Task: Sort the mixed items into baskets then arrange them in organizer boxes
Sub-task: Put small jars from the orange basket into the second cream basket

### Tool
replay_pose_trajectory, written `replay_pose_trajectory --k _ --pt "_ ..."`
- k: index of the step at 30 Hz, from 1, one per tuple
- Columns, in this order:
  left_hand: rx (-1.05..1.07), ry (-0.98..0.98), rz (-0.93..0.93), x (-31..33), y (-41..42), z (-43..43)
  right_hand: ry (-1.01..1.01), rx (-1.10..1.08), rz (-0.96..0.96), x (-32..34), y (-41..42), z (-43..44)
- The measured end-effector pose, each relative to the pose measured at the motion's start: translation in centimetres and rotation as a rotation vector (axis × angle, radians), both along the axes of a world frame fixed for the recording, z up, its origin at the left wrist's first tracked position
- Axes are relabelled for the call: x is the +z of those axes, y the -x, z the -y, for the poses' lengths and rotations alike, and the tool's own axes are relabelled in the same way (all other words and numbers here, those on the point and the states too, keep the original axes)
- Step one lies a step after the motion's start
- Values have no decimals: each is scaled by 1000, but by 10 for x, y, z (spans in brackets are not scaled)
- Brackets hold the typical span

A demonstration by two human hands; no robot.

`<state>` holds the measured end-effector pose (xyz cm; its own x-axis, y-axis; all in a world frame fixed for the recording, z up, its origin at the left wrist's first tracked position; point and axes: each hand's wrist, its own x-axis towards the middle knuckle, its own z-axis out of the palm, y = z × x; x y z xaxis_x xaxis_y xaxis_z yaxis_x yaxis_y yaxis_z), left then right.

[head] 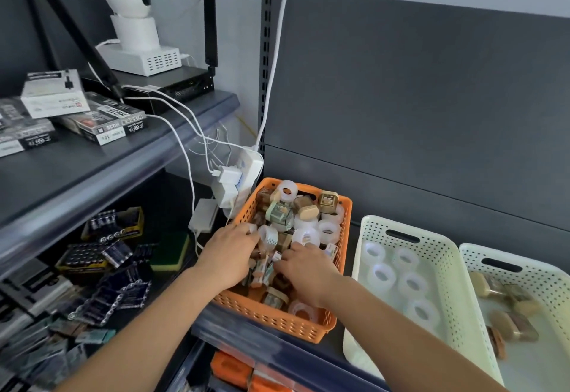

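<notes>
The left hand [229, 252] lies knuckles-up over the near-left part of the orange basket [277, 322]. Its bent fingertips are against a clear tape roll [267, 235]; whether they pinch it I cannot tell. Just beside it, the right hand [303, 268] presses palm-down into the mixed heap [296, 215], fingers curled under, their hold hidden. To the right, the first cream basket [444, 246] holds clear rolls and the second cream basket [543, 274] holds brown pieces. On the upper shelf [138, 157], a dark box [105, 120] carries upside-down print; only "12" reads.
</notes>
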<state>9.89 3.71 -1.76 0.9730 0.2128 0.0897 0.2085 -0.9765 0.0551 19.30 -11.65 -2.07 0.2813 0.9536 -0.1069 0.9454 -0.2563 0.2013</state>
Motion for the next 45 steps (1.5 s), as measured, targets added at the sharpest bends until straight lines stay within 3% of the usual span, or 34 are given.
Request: replay_pose_trajectory --k 8,13,19,25,31,38,45 --pt "38 438 147 21 -8 9 -523 -259 -388 26 -4 29" --pt "-73 569 247 40 -24 58 -760 -405 -436 36 -5 85" --pt "-271 632 255 47 -50 154 -854 -616 -384 38 -15 185" --pt "-423 619 197 42 -71 259 -710 -853 -308 34 -24 290" --pt "-558 243 132 16 -88 344 -280 -995 -278 20 -30 362" --pt "-581 -122 -130 0 -99 367 -123 -921 -215 10 -40 377" --pt "-551 -1 -86 4 -91 364 -165 -863 -223 9 -48 380"
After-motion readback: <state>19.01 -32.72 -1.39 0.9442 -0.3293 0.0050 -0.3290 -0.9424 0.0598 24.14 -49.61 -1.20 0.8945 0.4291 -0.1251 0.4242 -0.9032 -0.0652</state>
